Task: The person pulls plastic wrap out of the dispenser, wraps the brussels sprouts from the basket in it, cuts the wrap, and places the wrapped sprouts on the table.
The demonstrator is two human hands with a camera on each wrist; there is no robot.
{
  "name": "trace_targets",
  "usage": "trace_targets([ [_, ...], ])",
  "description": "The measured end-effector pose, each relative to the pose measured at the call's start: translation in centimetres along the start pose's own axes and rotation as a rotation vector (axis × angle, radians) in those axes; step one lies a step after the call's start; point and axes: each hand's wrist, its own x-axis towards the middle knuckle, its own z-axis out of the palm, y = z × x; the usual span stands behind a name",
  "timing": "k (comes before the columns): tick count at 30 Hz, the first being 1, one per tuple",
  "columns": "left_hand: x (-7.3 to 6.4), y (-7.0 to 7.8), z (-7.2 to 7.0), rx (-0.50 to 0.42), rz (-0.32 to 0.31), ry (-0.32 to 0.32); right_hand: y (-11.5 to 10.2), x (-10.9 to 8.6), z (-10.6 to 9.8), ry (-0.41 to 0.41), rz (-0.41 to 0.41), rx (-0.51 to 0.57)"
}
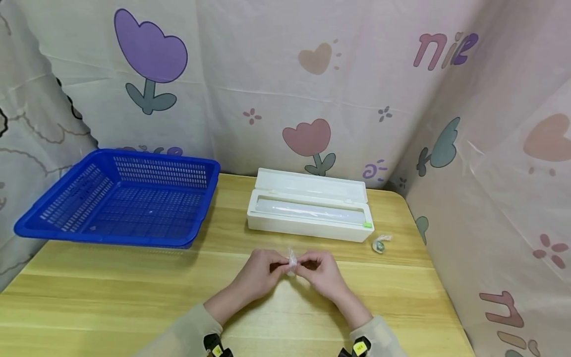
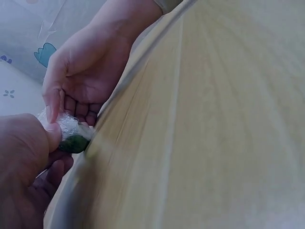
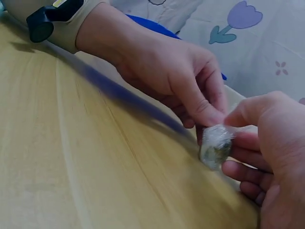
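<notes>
Both hands meet over the table in front of the white box, at a small dark green piece wrapped in clear plastic film [image 3: 217,147]. My left hand [image 1: 260,271] pinches the gathered film from the left between thumb and forefinger. From the other side my right hand [image 1: 324,275] pinches it the same way, the fingertips of both hands close together. In the left wrist view the wrapped green piece [image 2: 74,143] shows below the thumbs, its film bunched above it. The green part is mostly hidden by fingers in the head view.
Behind the hands stands a white box [image 1: 308,232] with its lid up and a roll of clear film [image 1: 308,210] inside. Right of it lies another small film-wrapped piece [image 1: 379,245]. A blue plastic basket [image 1: 111,240] sits at the back left. Printed curtains [image 1: 250,59] enclose the table.
</notes>
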Motion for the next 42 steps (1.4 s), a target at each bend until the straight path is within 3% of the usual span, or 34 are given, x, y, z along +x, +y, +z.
trace_targets([
  [9,-0.7,0.1,-0.2,-0.037,0.066,-0.008,-0.1,0.1,-0.8,-0.102,-0.015,0.022],
  [16,-1.2,0.3,-0.2,-0.035,0.062,-0.019,-1.0,-0.2,-0.1,-0.057,0.076,-0.03],
  [19,-1.6,0.2,-0.3,-0.062,0.057,-0.043,-1.5,-0.3,-0.2,-0.077,0.105,-0.092],
  [26,-1.7,-0.1,-0.5,-0.166,0.001,-0.055,-1.9,-0.8,0.1,-0.104,0.114,-0.098],
  [31,-1.0,-0.1,-0.4,-0.154,-0.088,-0.058,-1.6,-1.0,0.2,-0.082,0.08,-0.073],
  [38,-0.3,1.0,-0.6,-0.041,-0.143,-0.223,-1.1,-1.4,-0.3,-0.126,0.02,-0.029],
  [42,-0.2,1.8,-0.7,-0.009,-0.181,-0.243,-0.9,-1.5,-0.9,-0.2,0.006,-0.082],
])
